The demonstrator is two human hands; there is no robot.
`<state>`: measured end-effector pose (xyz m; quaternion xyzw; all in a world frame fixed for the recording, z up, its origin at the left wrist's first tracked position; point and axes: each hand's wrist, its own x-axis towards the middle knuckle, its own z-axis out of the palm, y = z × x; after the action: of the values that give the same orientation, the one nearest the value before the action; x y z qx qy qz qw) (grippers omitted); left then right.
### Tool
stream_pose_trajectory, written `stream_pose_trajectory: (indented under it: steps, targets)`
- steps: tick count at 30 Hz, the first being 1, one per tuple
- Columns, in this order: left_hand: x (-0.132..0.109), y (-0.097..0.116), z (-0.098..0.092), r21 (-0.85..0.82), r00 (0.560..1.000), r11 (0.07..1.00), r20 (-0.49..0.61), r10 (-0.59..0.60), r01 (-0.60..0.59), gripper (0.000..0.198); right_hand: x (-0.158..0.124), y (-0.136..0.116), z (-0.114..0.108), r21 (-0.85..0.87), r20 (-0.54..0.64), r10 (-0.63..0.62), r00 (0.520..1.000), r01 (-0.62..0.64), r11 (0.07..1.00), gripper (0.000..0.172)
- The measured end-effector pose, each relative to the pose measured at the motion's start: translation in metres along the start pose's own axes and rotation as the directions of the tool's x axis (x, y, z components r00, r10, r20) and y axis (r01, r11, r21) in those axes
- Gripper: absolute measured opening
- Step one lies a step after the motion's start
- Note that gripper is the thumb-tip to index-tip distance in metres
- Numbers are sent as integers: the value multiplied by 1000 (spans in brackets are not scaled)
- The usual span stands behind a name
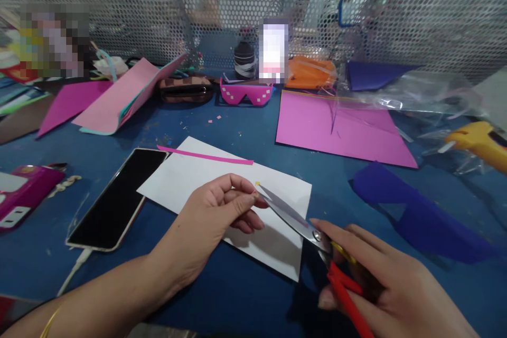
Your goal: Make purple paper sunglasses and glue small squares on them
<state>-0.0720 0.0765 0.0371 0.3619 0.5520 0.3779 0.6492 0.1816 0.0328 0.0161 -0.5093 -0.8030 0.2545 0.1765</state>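
The fingers of the left hand (222, 205) pinch close mid-frame beside a tiny yellow piece (257, 184); whether they grip it, I can't tell. Lower right, the right hand (400, 280) grasps scissors (291, 219), blades over a white sheet (190, 171).

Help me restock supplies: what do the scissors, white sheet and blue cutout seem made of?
Scissors: blades apparently metal (grey sheen); smooth red handle, likely plastic. White sheet: matte, crisp edges, probably paper or card. Blue cutout: matte, flat colour, perhaps foam or felt.
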Motion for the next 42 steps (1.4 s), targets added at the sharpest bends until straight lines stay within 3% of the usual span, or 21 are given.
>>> stream_pose_trajectory:
  steps: [8,15,26,31,37,42]
  targets:
    - [1,-2,0,-34,997,999,-82,3,-6,14,1,-5,-2,-20,25,-4,1000,5,1000,60]
    - [1,-3,1,-132,997,991,-78,-28,18,19,-3,-1,0,33,81,-1,997,-2,999,59]
    - [2,-5,-1,-88,997,993,-18,-74,72,28,4,-1,0,51,-67,9,998,-6,999,49]
    - [1,-6,-1,-163,992,979,19,-121,123,16,2,0,2,73,-65,27,997,-23,997,49]
    - [2,-6,-2,-209,994,976,-72,-83,66,17,-2,2,3,64,-48,20,999,-17,998,60]
    - [3,-4,-2,-225,991,974,-119,-56,28,18,0,2,3,50,-56,9,998,-6,999,58]
